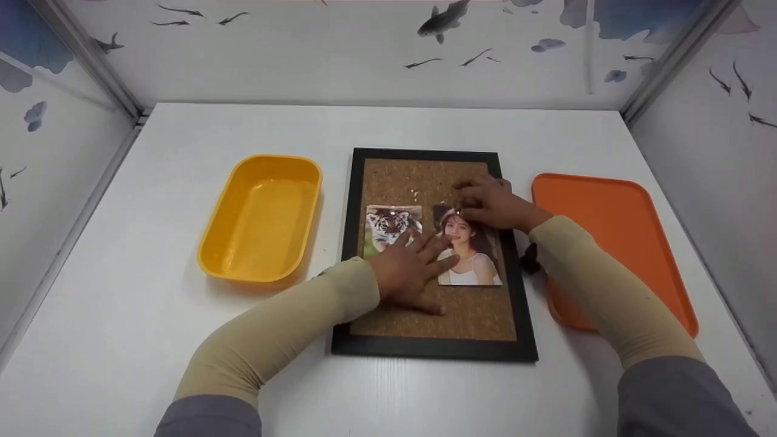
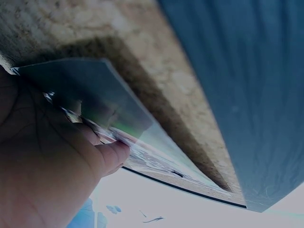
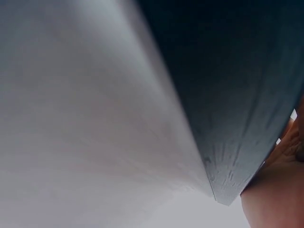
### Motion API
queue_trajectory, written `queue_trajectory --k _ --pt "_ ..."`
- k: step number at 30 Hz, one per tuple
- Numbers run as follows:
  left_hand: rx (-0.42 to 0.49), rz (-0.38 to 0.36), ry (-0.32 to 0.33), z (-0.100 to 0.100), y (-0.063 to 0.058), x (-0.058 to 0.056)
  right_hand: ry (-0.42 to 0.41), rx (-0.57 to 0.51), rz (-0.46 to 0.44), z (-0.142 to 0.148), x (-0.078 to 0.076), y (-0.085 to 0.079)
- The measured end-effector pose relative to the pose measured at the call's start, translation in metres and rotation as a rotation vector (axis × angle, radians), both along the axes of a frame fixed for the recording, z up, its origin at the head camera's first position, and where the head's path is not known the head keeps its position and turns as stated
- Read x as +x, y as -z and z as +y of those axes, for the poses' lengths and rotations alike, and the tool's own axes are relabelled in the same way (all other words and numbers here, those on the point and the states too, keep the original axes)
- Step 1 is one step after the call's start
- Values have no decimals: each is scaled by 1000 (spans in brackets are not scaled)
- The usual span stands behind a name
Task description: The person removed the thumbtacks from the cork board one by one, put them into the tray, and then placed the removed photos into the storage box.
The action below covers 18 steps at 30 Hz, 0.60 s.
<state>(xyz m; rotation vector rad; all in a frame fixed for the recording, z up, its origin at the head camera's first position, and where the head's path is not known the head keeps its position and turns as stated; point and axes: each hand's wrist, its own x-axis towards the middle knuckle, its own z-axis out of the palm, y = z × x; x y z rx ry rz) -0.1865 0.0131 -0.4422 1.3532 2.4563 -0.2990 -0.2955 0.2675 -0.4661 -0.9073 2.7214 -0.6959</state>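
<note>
A black-framed cork board (image 1: 437,318) lies flat with two photos on it. My left hand (image 1: 410,270) rests with spread fingers across the lower part of the tiger photo (image 1: 388,223) and the near edge of the portrait photo (image 1: 470,261). In the left wrist view the tiger photo (image 2: 128,107) bows up off the cork beside the palm. A small clear pin (image 1: 393,213) shows at the tiger photo's top. At the portrait's top edge, my right hand (image 1: 493,201) has bent fingers, thumb and forefinger pinching a small pin (image 1: 458,212).
Left of the board stands a yellow plastic tub (image 1: 261,218). An orange tray (image 1: 607,224) lies to the right, partly under my right forearm. White panels with fish drawings (image 1: 340,54) enclose the white table (image 1: 152,340) at the back and sides.
</note>
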Motion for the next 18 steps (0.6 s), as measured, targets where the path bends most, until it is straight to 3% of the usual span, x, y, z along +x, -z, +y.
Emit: queue_trajectory --k 18 --pt "-13 -1 -1 1 -1 0 -24 10 4 -1 0 -1"
